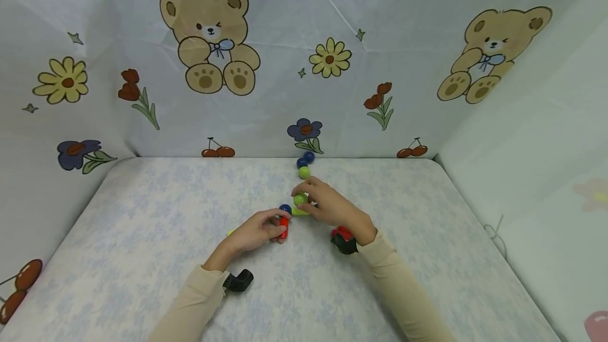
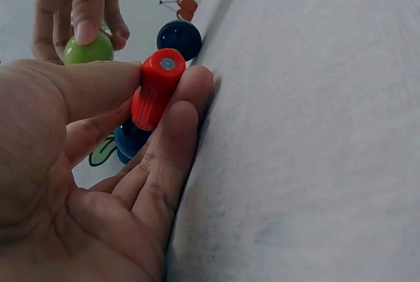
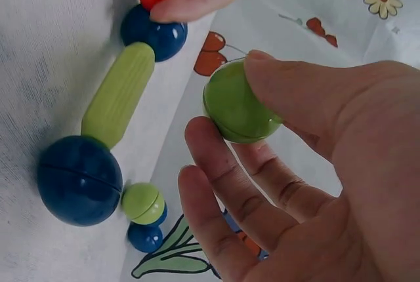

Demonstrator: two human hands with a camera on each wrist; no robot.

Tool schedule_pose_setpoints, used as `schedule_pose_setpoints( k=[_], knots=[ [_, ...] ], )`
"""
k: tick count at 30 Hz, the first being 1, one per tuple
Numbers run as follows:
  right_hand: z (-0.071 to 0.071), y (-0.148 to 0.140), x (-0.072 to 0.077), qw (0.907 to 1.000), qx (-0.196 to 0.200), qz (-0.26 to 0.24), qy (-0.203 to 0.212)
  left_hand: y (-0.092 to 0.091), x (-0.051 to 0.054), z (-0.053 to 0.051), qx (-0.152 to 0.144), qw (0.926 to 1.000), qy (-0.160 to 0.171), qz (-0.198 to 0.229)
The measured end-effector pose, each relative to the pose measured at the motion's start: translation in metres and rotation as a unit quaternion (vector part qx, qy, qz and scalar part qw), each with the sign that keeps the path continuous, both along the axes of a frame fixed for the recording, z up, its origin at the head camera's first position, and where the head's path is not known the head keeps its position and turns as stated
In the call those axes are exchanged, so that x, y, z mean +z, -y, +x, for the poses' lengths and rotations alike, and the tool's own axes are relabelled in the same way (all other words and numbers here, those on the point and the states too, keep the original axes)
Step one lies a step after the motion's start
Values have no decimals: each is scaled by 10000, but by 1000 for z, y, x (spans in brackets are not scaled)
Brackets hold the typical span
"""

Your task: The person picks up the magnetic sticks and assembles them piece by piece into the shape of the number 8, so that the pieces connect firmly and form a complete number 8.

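My left hand pinches a red rod between thumb and fingers; a silvery disc shows in its near end. The rod's far end meets a blue ball on the table, which a left fingertip touches. From that ball a light green rod runs to a second blue ball. Above this chain, my right hand holds a green ball between thumb and fingers, apart from the rods.
Toward the table's back edge lie another green ball and two blue balls. Red pieces lie beside my right wrist, partly hidden. Something yellow peeks out behind my left hand. A patterned cloth rises behind the table.
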State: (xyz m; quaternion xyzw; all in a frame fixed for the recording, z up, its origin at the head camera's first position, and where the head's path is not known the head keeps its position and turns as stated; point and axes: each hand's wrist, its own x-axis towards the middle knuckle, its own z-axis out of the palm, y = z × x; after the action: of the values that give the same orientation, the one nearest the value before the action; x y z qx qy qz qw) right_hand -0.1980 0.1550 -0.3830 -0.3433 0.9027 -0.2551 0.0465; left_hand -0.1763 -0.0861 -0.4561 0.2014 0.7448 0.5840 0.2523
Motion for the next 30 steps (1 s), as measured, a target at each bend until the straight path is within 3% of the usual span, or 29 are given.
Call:
schedule_pose_setpoints(
  k=[6, 14, 21, 30],
  knots=[
    [16, -1, -3, 9998, 171, -78, 114, 1, 3, 1, -35, 10000, -11, -17],
    [35, 2, -10, 9977, 193, 84, 638, 2, 2, -1, -108, 9999, -19, -68],
    [40, 10, -14, 9968, 378, 447, 550, 4, 0, -1, -162, 9999, -35, -16],
    [47, 24, -19, 9956, 628, 556, 412, 6, 0, 0, -280, 9995, -132, 14]
  ],
)
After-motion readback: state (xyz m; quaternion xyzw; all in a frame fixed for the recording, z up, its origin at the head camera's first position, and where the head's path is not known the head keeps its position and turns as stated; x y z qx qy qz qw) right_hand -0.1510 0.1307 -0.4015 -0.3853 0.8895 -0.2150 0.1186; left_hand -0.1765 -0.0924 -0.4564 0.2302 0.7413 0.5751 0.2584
